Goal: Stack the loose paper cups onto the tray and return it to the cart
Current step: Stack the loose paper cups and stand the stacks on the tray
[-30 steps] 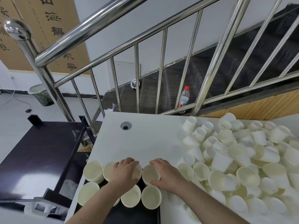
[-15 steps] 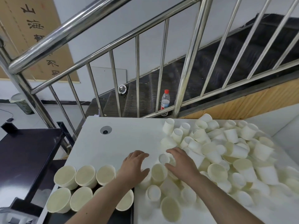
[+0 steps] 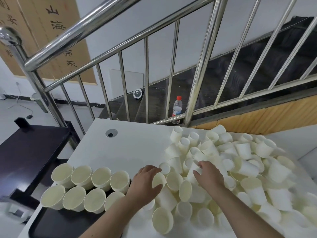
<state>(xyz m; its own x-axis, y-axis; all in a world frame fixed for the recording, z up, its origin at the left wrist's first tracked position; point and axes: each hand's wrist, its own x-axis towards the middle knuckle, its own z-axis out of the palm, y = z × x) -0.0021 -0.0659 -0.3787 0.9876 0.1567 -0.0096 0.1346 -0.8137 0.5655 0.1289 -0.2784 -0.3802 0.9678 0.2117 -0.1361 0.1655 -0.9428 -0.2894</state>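
Observation:
A black tray (image 3: 56, 225) lies at the near left corner of the white table (image 3: 130, 146). Several upright paper cups (image 3: 101, 177) stand on it in two rows. A big heap of loose paper cups (image 3: 243, 167) covers the table's right half. My left hand (image 3: 145, 184) curls round a cup (image 3: 158, 180) at the heap's left edge, just right of the tray rows. My right hand (image 3: 208, 174) grips a cup (image 3: 193, 169) lying in the heap. The black cart (image 3: 29, 152) stands left of the table, its top bare.
A steel stair railing (image 3: 202, 66) runs behind the table. A water bottle (image 3: 177, 107) with a red cap stands on the dark stairs beyond it. A round cable hole (image 3: 111, 133) sits in the table's far left part.
Both hands left the cups on the tray and moved right into the heap, where each now holds a cup. The view shifted, showing more of the tray rows.

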